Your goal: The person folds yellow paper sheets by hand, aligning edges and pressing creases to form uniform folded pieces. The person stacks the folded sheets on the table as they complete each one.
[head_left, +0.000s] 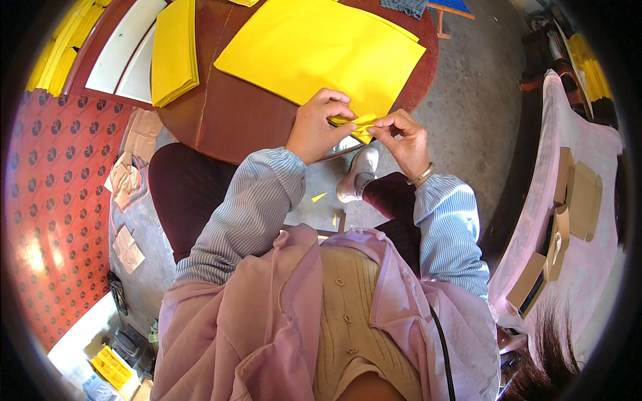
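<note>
A large yellow sheet (314,53), seemingly in more than one layer, lies flat on a round red-brown table (234,113). Whether it is paper or cloth, I cannot tell. At its near corner, by the table's edge, the yellow material is gathered into small folds. My left hand (319,127) pinches these folds between thumb and fingers from the left. From the right, my right hand (405,139) grips the same folded corner with thumb and forefinger. My fingers partly cover the folds.
A stack of folded yellow sheets (175,57) sits on the table's left side. Small yellow scraps (319,197) lie on the floor between my feet. At right, open cardboard boxes (557,240) rest on a pink cloth (528,220). A red patterned board (60,200) stands at left.
</note>
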`<state>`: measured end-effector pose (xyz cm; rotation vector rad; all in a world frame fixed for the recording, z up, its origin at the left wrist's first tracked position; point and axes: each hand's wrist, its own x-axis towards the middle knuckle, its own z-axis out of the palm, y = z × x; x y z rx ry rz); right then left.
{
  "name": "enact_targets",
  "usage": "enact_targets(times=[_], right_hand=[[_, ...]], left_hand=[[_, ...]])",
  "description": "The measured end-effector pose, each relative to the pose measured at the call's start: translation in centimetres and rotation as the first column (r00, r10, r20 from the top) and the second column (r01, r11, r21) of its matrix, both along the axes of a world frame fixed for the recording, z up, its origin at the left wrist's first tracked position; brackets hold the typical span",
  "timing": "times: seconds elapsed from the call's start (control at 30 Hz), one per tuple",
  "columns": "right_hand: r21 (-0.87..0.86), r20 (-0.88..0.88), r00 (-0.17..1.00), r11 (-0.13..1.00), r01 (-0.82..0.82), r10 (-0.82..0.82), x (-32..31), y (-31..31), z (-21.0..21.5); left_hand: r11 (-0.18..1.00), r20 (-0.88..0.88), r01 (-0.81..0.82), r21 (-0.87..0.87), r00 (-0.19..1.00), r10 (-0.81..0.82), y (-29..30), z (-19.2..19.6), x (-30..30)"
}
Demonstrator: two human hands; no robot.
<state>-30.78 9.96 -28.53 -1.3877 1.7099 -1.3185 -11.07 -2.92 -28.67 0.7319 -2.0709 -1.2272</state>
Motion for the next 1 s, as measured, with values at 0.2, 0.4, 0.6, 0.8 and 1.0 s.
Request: enact_targets(times=[0.2, 0.4, 0.6, 0.8, 1.0], right_hand=[[-0.027, -0.002, 1.000, 1.000, 0.007, -0.007, 0.0, 0.0, 0.0], [-0.031, -0.009, 1.000, 1.000, -0.002, 0.001, 0.1, 0.0, 0.3], [-0.032, -0.008, 1.000, 0.999, 0.010, -0.010, 0.0, -0.6, 0.8], [-0.071, 0.001, 0.999, 0.996, 0.050, -0.050, -0.6, -1.8, 1.3], [-0.276, -0.176, 0.906, 0.903, 0.331, -0.386, -9.9, -9.7, 1.5]], left_hand=[[0.999, -0.005, 0.004, -0.043, 1.000, -0.004, 0.1, -0.4, 0.1], [0.998, -0.007, -0.033, -0.053, 0.999, 0.033, 0.4, -0.5, -0.2], [0.999, -0.031, -0.046, -0.028, 0.999, 0.045, 0.8, 0.1, -0.3], [0.989, -0.023, -0.146, 0.013, 0.989, 0.146, 1.3, -0.2, -1.0], [0.988, -0.022, -0.155, -0.029, 0.988, 0.154, 1.4, -0.2, -1.0]])
